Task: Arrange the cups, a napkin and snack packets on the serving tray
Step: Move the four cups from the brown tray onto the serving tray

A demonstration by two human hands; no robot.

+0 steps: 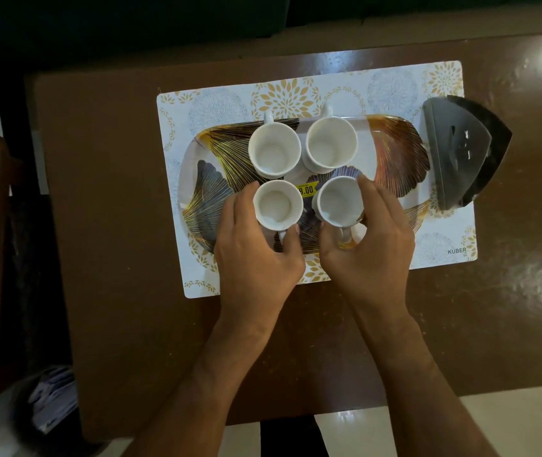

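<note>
Four white cups stand upright on the leaf-patterned serving tray (394,153), two at the back and two in front, and the left hand (256,245) curls round the front left cup (277,204) while the right hand (366,239) wraps the front right cup (340,201). The tray lies on a floral placemat (296,94) on the brown table (114,225), with a dark napkin holder (460,150) just beside the tray's right end.

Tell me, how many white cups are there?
4, all on the tray: far-left cup, far-right cup, near-left cup in the left hand, near-right cup in the right hand. None seem hidden.
</note>
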